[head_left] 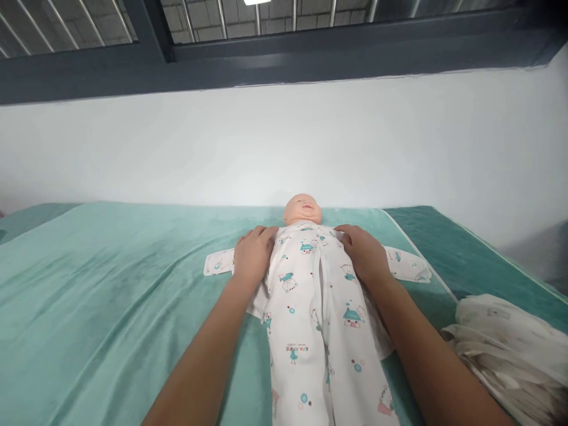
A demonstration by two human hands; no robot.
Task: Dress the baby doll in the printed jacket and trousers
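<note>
A baby doll [302, 209] lies on its back, its bald head toward the wall. Over its body is a white printed baby romper [296, 296], with a seam or opening down the front and both legs stretched toward me. My left hand [254, 254] is at the romper's left shoulder, its fingers closed on the cloth. At the opposite shoulder, my right hand [362, 251] has its fingers bent over the fabric in the same way. The fingertips are partly hidden. A sleeve sticks out past each hand, lying flat on the bed.
A green sheet [133, 284] with soft wrinkles covers the bed, with a darker green strip [452, 254] at right. A crumpled pile of whitish cloth [510, 343] lies near my right forearm. Behind the bed rises a white wall [222, 148] below a barred window [266, 18].
</note>
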